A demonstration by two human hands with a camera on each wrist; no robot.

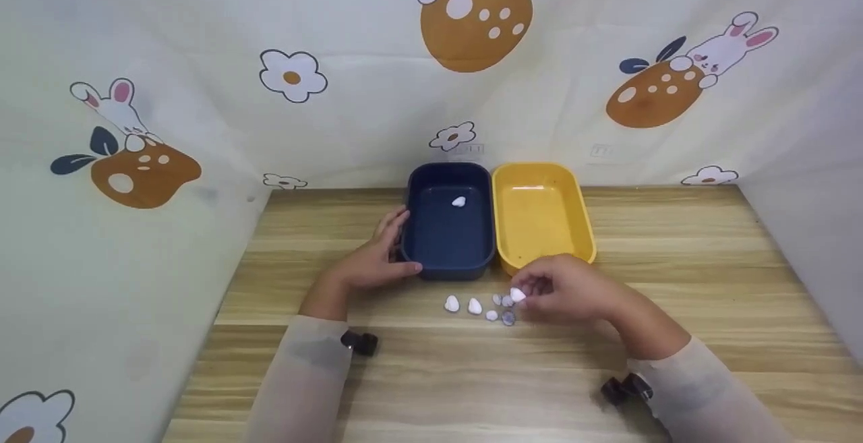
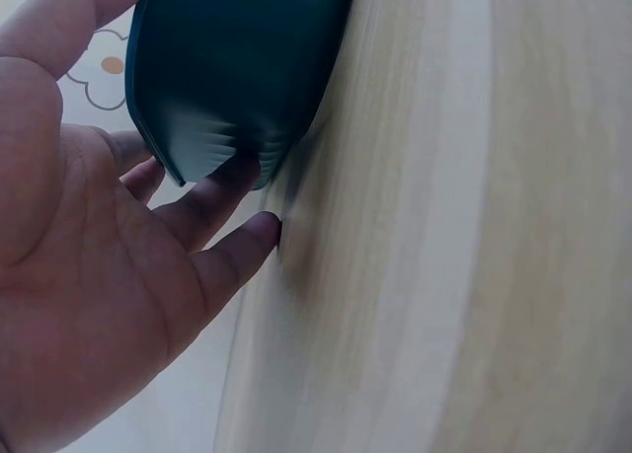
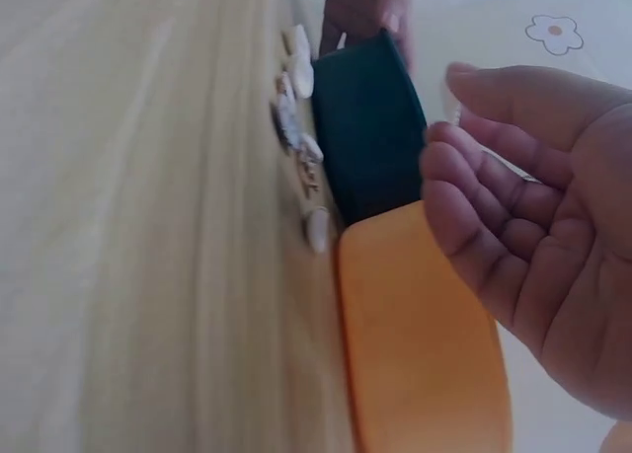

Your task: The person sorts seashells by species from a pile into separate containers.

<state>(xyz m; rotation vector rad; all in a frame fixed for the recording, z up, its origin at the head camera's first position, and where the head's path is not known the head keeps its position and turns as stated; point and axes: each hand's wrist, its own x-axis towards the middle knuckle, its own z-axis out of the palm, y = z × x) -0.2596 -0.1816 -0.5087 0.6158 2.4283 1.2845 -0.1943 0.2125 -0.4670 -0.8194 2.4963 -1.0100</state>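
My left hand [image 1: 374, 261] rests against the left side of a navy blue plastic box [image 1: 448, 272], thumb at the front corner of its rim and fingers spread along its side. In the left wrist view, those fingers [image 2: 242, 251] reach along the outside wall. One white heart-shaped stone [image 1: 459, 201] lies inside this box. My right hand [image 1: 570, 288] pinches a white stone [image 1: 517, 294] between thumb and fingertips, just in front of a yellow box [image 1: 588, 227]. Under and left of it, several small grey discs [image 1: 508, 318] and two white heart-shaped stones [image 1: 474, 306] lie on the table.
Both boxes stand side by side at the back of a wood-grain table [image 1: 431, 375]. A patterned cloth [image 1: 364, 119] with rabbits and flowers hangs right behind them and along both sides. Another white stone [image 3: 316, 230] lies near the yellow box in the right wrist view.
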